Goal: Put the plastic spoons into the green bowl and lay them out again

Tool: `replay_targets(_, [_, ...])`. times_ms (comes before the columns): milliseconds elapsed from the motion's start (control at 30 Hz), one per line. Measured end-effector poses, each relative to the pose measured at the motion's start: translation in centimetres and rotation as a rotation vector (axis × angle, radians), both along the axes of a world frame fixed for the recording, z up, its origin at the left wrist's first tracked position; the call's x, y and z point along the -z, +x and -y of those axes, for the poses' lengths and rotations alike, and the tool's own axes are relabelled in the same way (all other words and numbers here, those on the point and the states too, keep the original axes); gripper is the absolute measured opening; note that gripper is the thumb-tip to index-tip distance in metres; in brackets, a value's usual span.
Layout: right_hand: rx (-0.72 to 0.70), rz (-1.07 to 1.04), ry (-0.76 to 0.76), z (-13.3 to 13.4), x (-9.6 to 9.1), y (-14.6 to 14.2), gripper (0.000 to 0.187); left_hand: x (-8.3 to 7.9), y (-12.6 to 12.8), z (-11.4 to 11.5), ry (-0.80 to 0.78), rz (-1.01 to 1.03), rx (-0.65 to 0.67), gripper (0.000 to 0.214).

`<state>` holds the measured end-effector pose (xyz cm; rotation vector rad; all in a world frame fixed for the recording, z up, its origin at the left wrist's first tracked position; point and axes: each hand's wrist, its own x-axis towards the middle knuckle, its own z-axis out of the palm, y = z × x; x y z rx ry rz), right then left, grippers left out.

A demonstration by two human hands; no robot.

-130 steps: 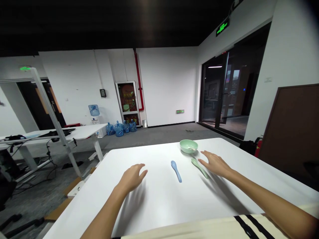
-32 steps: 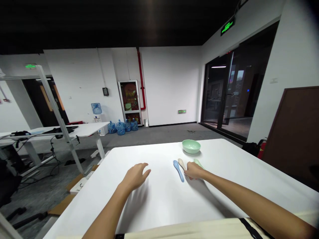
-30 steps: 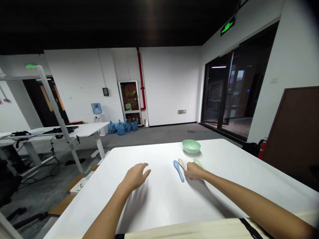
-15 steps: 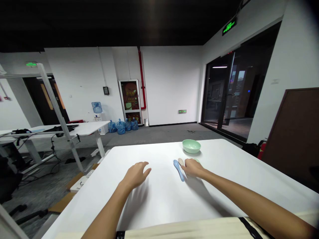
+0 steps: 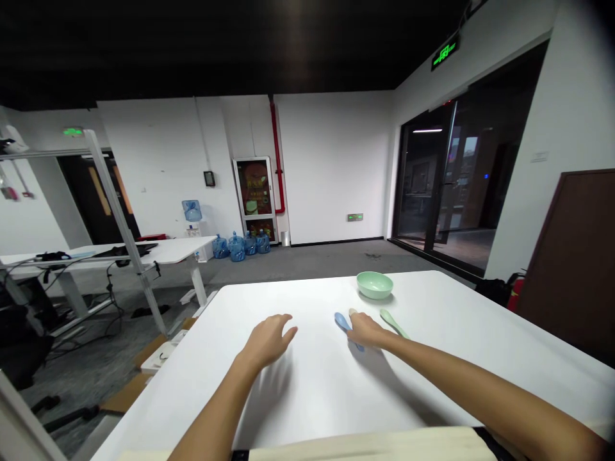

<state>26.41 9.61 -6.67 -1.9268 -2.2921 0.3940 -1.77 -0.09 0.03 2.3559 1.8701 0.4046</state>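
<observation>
On the white surface (image 5: 456, 301) sits a pale green bowl (image 5: 375, 285), beyond the hands. They stand well apart: the left hand (image 5: 269, 342) holds nothing, while the right hand (image 5: 366, 331) lies over a blue spoon (image 5: 340, 320), hiding its middle, and nearly covers a cream spoon (image 5: 353, 312), so any grip cannot be made out. A green spoon (image 5: 394, 323) lies uncovered just beside it.

One left hand (image 5: 268, 341), one right hand (image 5: 366, 331), three spoons by the right hand (a blue spoon (image 5: 342, 322), a green spoon (image 5: 393, 323), seemingly a cream spoon (image 5: 353, 312)), and one bowl (image 5: 375, 285) beyond it.
</observation>
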Motion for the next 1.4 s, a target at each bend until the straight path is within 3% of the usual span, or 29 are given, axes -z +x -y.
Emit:
replay_targets(100, [-0.005, -0.044, -0.006, -0.7, -0.7, 1.4, 0.019, 0.2, -0.1, -0.1, 0.005, -0.004, 0.003, 0.054])
replay_targets(300, [0.084, -0.027, 0.088, -1.4, -2.4, 7.6, 0.032, 0.6, -0.2, -0.4, 0.01, 0.008, 0.011, 0.053])
replay_targets(400, [0.177, 0.055, 0.141, -1.8, -2.1, 11.8, 0.026, 0.6, -0.2, -0.4, 0.007, 0.011, 0.005, 0.054])
replay_targets(500, [0.284, 0.099, 0.1, -2.5, -1.4, 15.5, 0.023, 0.6, -0.2, -0.4, 0.005, 0.016, -0.002, 0.054])
replay_targets(633, [0.381, 0.118, 0.07, -3.0, -0.2, 18.6, 0.02, 0.5, -0.1, -0.4, -0.002, 0.009, -0.008, 0.055])
replay_targets(933, [0.467, 0.123, -0.005, -3.4, 2.4, 21.4, 0.018, 0.2, 0.2, -0.3, -0.015, 0.005, -0.013, 0.054])
replay_targets(1400, [0.451, 0.121, -0.055, -2.8, 2.1, 21.0, 0.022, 0.4, 0.2, -0.4, -0.015, 0.012, -0.009, 0.055])
